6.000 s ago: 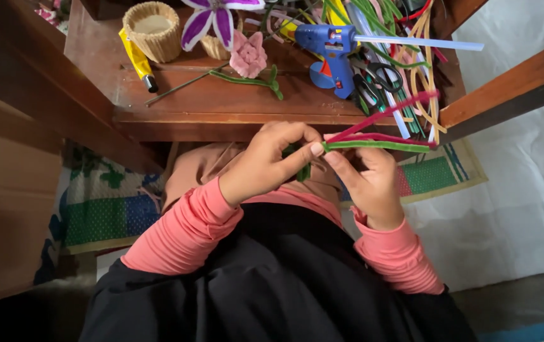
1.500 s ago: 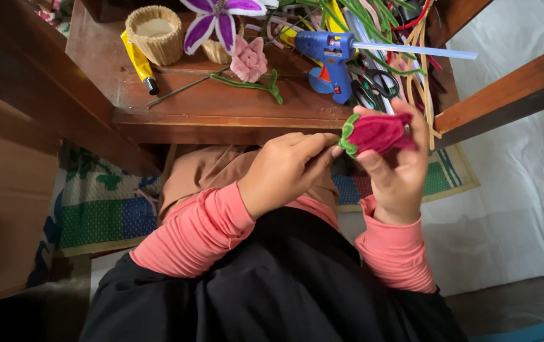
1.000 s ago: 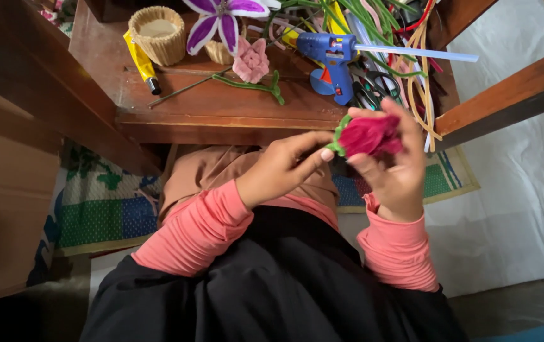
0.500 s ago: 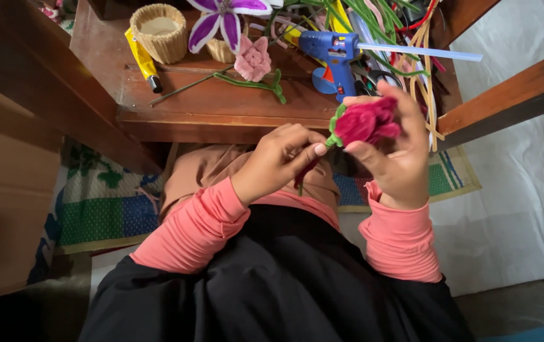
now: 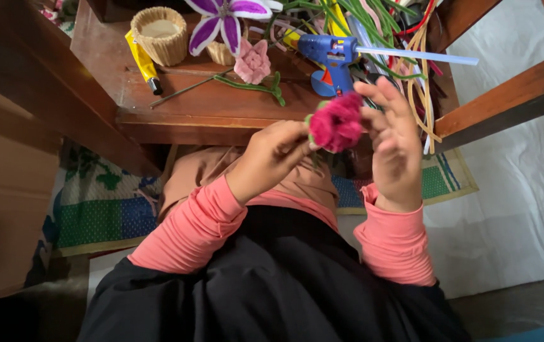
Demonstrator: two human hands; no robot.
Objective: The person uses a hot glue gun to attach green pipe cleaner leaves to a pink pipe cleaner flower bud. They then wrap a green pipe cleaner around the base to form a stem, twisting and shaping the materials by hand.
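Observation:
A magenta pipe-cleaner rose (image 5: 336,123) with a green base is held up in front of the wooden table's edge. My left hand (image 5: 270,157) pinches it from below at the green stem end. My right hand (image 5: 396,144) rests its fingertips against the rose's right side, fingers spread and upright. Both sleeves are salmon pink over a black garment.
On the low wooden table (image 5: 208,104) lie a blue glue gun (image 5: 329,54), a pink flower on a green stem (image 5: 253,63), a purple and white flower (image 5: 222,16), a woven basket (image 5: 158,35), a yellow tube (image 5: 142,63) and several coloured pipe cleaners (image 5: 405,38). A patterned mat (image 5: 94,209) lies below.
The straight red and green pipe cleaners have become a rolled rose. The rose has risen slightly and turned its face toward me, and my right fingers have opened along its side.

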